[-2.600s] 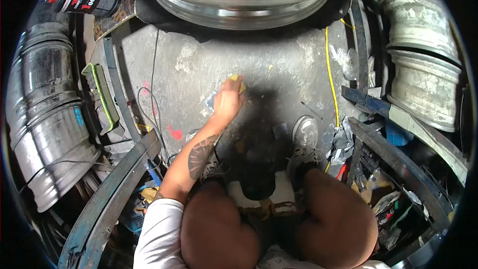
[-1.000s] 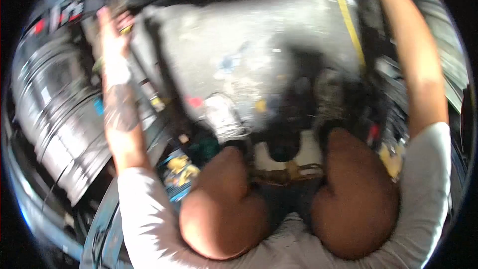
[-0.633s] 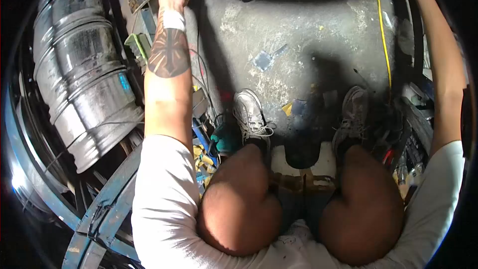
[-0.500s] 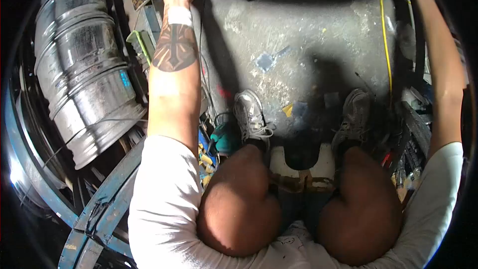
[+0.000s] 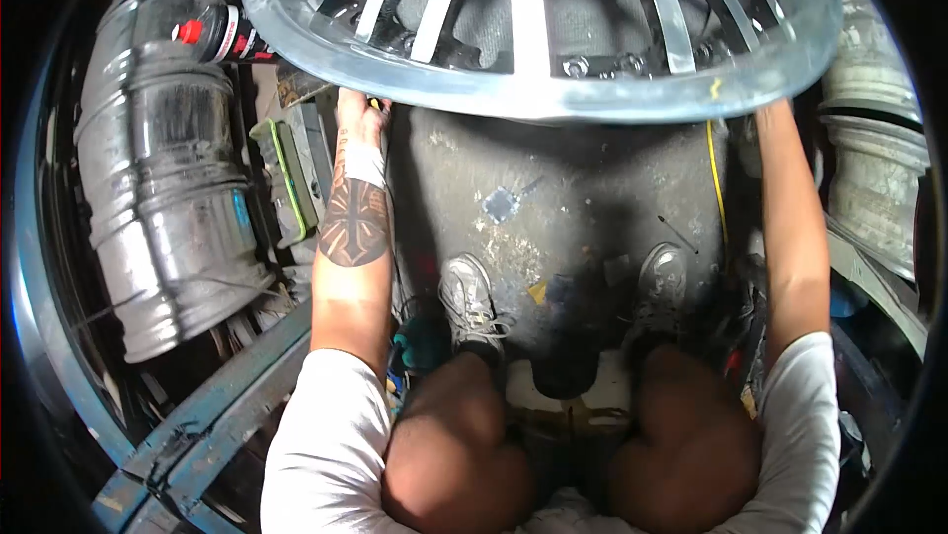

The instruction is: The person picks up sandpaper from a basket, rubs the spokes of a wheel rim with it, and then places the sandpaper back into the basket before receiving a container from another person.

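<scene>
big spoked metal wheel (image 5: 530,30) fills the top of the view, its near edge curving over the floor (image 5: 602,178). person sits w/ both arms stretched fwd, one to each side of it. l hand (image 5: 363,119) is up at the wheel's near l edge, fingers partly hidden; a bit of sth yellow (image 5: 376,102) shows by them, but can't tell how far the hand's open or what it grips. r forearm (image 5: 795,208) runs up to the near r edge; r hand is out of sight behind the wheel, so its grip can't be told. dark bottle (image 5: 232,37) w/ red cap is just l of the wheel. small grey-blue scrap (image 5: 501,204) lies on floor btwn the arms; yellow cord (image 5: 717,188) runs near r forearm.
</scene>
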A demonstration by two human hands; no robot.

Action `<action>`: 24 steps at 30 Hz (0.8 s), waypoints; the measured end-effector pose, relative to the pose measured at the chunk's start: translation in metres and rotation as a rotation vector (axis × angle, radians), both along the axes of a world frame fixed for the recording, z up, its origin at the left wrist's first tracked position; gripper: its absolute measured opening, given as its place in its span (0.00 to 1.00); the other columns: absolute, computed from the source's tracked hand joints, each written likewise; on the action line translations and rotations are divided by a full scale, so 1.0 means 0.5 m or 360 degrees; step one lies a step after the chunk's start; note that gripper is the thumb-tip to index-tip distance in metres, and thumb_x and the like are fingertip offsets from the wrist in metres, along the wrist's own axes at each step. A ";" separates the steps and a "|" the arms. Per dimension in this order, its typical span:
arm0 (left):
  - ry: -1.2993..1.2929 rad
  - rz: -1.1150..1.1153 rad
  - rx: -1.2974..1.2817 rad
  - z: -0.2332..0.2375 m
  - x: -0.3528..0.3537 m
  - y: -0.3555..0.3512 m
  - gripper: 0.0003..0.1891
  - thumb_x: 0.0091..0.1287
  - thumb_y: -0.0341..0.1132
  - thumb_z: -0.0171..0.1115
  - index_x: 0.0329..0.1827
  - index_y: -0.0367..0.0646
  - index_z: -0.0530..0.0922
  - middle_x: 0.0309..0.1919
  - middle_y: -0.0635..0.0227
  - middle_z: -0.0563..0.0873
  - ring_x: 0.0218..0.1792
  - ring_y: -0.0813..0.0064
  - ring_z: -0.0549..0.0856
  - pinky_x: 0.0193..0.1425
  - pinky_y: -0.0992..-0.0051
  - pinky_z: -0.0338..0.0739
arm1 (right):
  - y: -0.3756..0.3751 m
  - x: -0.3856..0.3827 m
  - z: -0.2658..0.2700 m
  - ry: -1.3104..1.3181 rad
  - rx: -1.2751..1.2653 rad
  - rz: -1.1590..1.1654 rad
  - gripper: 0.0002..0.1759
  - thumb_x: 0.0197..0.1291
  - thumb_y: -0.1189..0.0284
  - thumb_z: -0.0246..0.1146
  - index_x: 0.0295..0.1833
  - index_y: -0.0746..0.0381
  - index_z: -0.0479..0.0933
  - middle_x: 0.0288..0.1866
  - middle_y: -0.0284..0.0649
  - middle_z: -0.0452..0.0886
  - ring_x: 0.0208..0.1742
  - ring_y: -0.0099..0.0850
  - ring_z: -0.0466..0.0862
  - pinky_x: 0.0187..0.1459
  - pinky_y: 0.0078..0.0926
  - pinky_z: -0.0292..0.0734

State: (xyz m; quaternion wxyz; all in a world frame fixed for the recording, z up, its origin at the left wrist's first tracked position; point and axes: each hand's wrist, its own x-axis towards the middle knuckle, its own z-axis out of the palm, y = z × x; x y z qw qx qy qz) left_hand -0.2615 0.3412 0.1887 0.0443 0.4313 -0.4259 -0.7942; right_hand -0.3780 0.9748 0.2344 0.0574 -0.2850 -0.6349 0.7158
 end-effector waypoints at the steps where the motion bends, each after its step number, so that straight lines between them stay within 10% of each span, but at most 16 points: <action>1: 0.0048 -0.0061 -0.0041 -0.011 0.021 -0.005 0.13 0.76 0.46 0.66 0.55 0.51 0.83 0.45 0.71 0.91 0.39 0.72 0.90 0.32 0.66 0.82 | -0.017 0.010 0.005 -0.0030 0.0038 0.0054 0.23 0.63 0.62 0.74 0.61 0.58 0.84 0.42 0.38 0.90 0.33 0.29 0.86 0.33 0.34 0.80; 7: -0.0198 -0.0247 0.0069 -0.044 0.167 -0.034 0.10 0.80 0.43 0.56 0.40 0.53 0.80 0.27 0.78 0.80 0.32 0.80 0.80 0.40 0.63 0.85 | -0.237 0.117 -0.091 -0.0279 0.0030 0.0413 0.23 0.63 0.62 0.74 0.61 0.58 0.84 0.42 0.38 0.90 0.33 0.29 0.86 0.33 0.34 0.80; 14: 0.0062 -0.0394 0.0395 -0.023 0.281 -0.035 0.14 0.81 0.39 0.59 0.58 0.39 0.82 0.47 0.57 0.91 0.45 0.59 0.92 0.52 0.51 0.91 | -0.365 0.114 -0.063 -0.0252 0.0148 0.0681 0.23 0.62 0.62 0.74 0.61 0.58 0.84 0.43 0.38 0.90 0.33 0.29 0.86 0.33 0.34 0.80; 24: 0.0135 -0.0411 0.0608 -0.090 0.438 -0.015 0.16 0.82 0.41 0.55 0.60 0.39 0.82 0.48 0.59 0.91 0.48 0.62 0.92 0.55 0.55 0.89 | -0.415 0.123 0.025 -0.0176 0.0398 0.0890 0.24 0.62 0.62 0.74 0.61 0.58 0.84 0.43 0.38 0.90 0.33 0.29 0.86 0.33 0.34 0.80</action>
